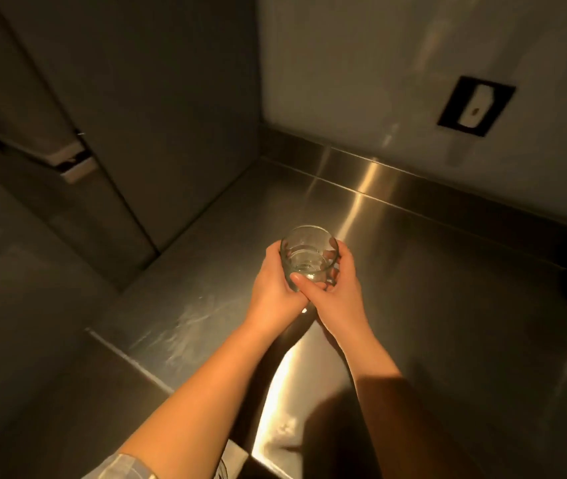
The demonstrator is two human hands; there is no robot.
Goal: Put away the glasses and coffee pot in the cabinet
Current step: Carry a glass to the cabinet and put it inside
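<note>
A clear drinking glass is held upright between both hands over the stainless steel bench, roughly at the middle of the view. The left hand wraps the glass from its left side, thumb lying across the near wall of the glass, and the right hand cups it from the right, fingers curled round the far side and showing through the glass. The two hands touch each other at the thumbs below the glass. Whether the base of the glass rests on the bench or is lifted just off it cannot be told, since the hands hide it. The glass looks empty. To the left stands a tall grey cabinet, its doors closed, with a small handle at the seam. Behind the bench a pale wall carries a dark-framed wall socket. A low steel upstand runs along the back edge of the bench.
</note>
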